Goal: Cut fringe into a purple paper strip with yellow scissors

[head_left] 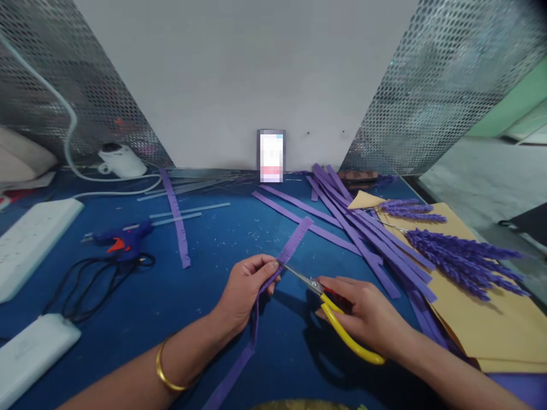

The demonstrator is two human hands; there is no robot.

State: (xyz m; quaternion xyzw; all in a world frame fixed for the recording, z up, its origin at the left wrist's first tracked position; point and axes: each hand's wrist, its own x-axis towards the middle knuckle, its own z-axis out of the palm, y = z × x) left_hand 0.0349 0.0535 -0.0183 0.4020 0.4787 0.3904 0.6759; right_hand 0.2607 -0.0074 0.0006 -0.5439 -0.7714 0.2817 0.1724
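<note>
Near the middle of the table, my left hand (252, 285) pinches a long purple strip (296, 238). The strip's upper end points away to the right, and its tail hangs down toward the table's near side. My right hand (359, 310) grips yellow-handled scissors (348, 336), their metal blades reaching left to the strip's edge beside my left fingertips. Whether the blades are fully closed cannot be made out. Right of my hands lies a pile of purple strips (363, 228). Another strip (176, 219), its edge finely notched, lies to the left.
A blue glue gun (123, 236) with a black cord lies at left, near white power strips (38, 239). Clear glue sticks (192, 210) lie behind. A lit phone (271, 156) leans on the back panel. Purple lavender stems (461, 256) rest on tan paper (504, 324) at right.
</note>
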